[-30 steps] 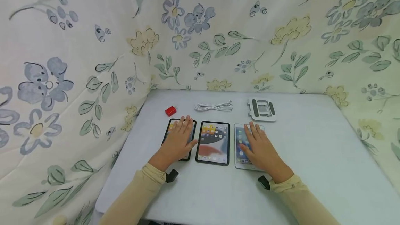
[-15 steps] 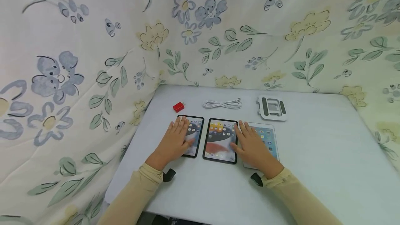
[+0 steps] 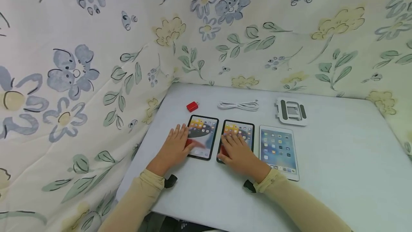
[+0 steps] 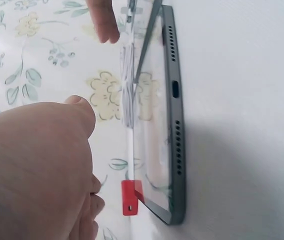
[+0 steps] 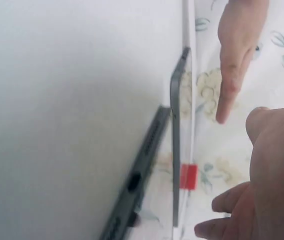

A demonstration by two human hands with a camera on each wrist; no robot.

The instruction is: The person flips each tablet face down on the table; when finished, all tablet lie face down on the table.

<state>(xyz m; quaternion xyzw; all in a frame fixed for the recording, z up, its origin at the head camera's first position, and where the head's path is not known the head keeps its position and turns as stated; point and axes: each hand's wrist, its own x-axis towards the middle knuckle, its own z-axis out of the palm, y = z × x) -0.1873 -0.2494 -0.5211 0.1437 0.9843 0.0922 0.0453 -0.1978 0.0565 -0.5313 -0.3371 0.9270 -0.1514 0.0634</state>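
Three tablets with lit screens lie in a row in the head view. My left hand (image 3: 172, 148) is over the left edge of the black-bezelled left tablet (image 3: 205, 130), fingers extended and thumb over its screen. The left wrist view shows a gap between this hand (image 4: 37, 155) and the tablet's dark edge (image 4: 178, 100), which has a port and speaker holes. My right hand (image 3: 242, 156) hovers with extended fingers over the middle tablet (image 3: 246, 129), also black-bezelled, hiding its lower part. To the right, the white-framed tablet (image 3: 279, 148) is partly overlapped by the right sleeve.
Behind the tablets are a red charger plug (image 3: 192, 106), a bundled white cable (image 3: 238, 105) and a white folding stand (image 3: 291, 112) with dark pads. All lie on a white table (image 3: 347, 160). A floral cloth (image 3: 244, 42) hangs behind and at the left.
My right hand has moved left from the white-framed tablet to the middle one. The left hand has shifted left, uncovering most of the left tablet's screen. The head view has turned left.
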